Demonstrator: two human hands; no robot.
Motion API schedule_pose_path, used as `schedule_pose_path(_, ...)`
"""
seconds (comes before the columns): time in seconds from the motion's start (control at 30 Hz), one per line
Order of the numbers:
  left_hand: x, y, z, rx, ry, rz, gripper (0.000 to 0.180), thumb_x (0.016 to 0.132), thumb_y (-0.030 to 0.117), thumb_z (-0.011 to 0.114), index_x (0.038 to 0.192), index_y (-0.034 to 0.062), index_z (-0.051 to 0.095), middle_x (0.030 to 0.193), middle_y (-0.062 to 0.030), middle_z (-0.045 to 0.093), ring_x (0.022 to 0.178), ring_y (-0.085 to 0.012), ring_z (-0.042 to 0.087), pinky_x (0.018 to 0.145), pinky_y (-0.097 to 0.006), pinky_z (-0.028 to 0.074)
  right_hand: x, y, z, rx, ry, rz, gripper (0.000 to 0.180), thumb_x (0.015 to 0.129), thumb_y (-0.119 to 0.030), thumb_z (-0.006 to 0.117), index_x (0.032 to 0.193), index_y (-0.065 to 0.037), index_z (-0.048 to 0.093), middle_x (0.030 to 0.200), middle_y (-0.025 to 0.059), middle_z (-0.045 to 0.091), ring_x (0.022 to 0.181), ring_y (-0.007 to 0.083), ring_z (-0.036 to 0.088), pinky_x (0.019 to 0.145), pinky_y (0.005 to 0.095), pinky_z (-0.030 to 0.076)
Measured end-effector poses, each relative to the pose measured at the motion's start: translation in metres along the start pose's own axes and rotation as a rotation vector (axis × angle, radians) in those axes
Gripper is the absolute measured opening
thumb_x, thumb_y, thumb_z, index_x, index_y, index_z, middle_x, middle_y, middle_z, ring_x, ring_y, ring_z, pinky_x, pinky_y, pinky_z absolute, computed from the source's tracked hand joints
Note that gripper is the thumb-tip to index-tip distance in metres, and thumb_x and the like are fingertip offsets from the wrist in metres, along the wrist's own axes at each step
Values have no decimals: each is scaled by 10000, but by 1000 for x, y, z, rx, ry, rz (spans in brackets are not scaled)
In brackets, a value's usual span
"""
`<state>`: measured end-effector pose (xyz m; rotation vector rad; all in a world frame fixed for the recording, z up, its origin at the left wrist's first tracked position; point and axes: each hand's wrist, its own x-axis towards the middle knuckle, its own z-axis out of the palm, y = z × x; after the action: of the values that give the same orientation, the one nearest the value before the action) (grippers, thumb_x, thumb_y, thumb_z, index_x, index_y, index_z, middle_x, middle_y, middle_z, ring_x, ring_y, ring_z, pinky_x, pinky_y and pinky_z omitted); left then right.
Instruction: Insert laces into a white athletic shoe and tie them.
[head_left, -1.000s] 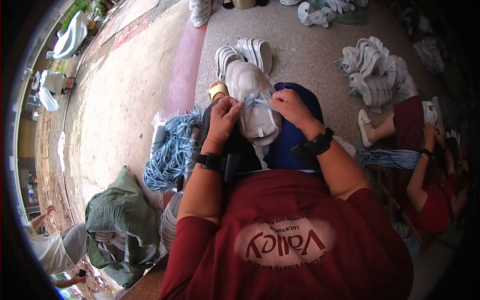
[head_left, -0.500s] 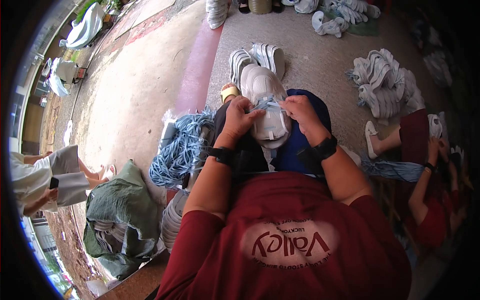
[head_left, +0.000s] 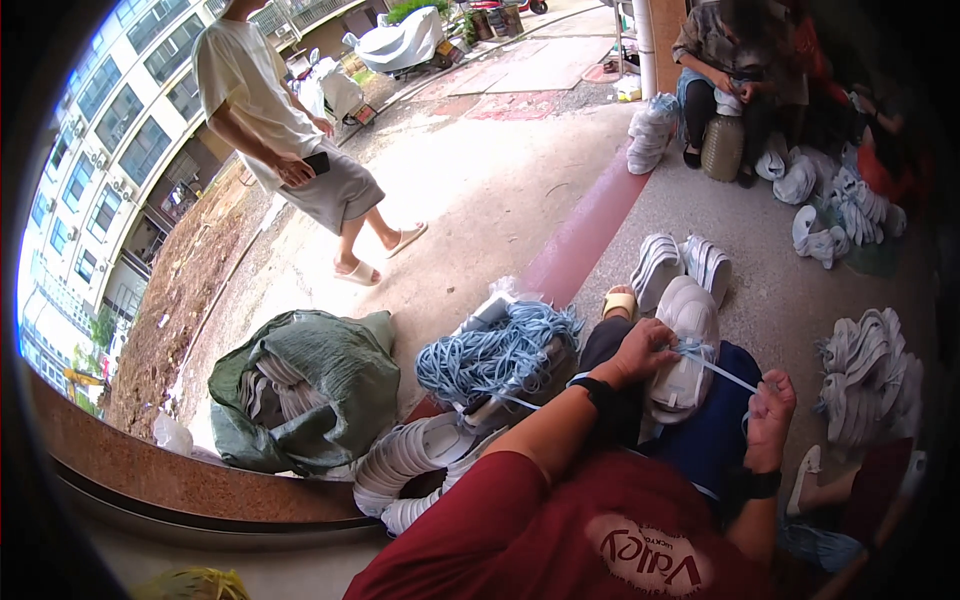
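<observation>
You are working in bright, even daylight; the pale pavement (head_left: 480,190) is near glare, while the ground around the white shoe (head_left: 683,345) lies in soft shade. Shadows are faint. Your view bends hard at the rim: the building (head_left: 95,170) left of the pavement curves, and a black ring closes the frame. Focus holds mid-picture and softens outward.

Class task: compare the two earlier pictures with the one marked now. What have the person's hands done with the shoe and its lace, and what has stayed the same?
The right hand has drawn away from the white shoe toward the person's right, pulling the light blue lace out taut. Earlier both hands worked close together on the shoe. The left hand stays on the shoe, which remains on the lap. The bundle of blue laces and the green sack lie as before.
</observation>
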<state>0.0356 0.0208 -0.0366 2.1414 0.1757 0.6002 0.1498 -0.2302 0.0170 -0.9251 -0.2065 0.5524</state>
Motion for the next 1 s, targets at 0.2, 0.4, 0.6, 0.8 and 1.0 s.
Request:
schedule_pose_path(0.2, -3, 23, -7, -24, 50, -134, 373, 678, 221, 740, 968, 65, 565, 854, -89, 547, 822, -249, 559, 728, -345, 449, -5, -9, -13, 98, 98, -154, 202, 736, 97, 539, 856, -63, 516, 547, -52, 340, 396, 27, 232, 395, 184, 201)
schedule_pose_path(0.4, -19, 37, -6, 337, 14, -280, 252, 778, 303, 651, 773, 51, 635, 689, -128, 625, 648, -308, 612, 597, -374, 481, -7, -6, -29, 57, 70, 15, 186, 736, 94, 565, 810, -75, 538, 615, -40, 419, 434, 35, 286, 414, 180, 218)
schedule_pose_path(0.6, -44, 36, -105, -248, 333, -280, 151, 789, 72, 659, 671, 11, 588, 616, 22, 564, 579, -34, 463, 551, -205, 398, -8, 4, -37, -7, 183, 59, 162, 740, 84, 577, 790, -69, 550, 592, -50, 415, 433, 32, 302, 406, 176, 227)
schedule_pose_path(0.8, -90, 38, -105, -226, -89, -381, 159, 801, 110, 663, 707, 18, 574, 627, 36, 515, 625, -44, 456, 577, -203, 381, -7, 1, -37, -303, 85, 50, 91, 752, 17, 617, 788, -52, 569, 589, -42, 443, 445, 34, 331, 415, 180, 244)
schedule_pose_path(1.0, -81, 43, -86, -39, -134, -242, 76, 784, 31, 618, 835, 2, 570, 716, -5, 566, 699, -83, 538, 660, -231, 443, -18, -23, -11, -1418, -273, -11, 121, 755, -95, 648, 821, -32, 569, 603, 61, 520, 513, 111, 484, 476, 290, 372)
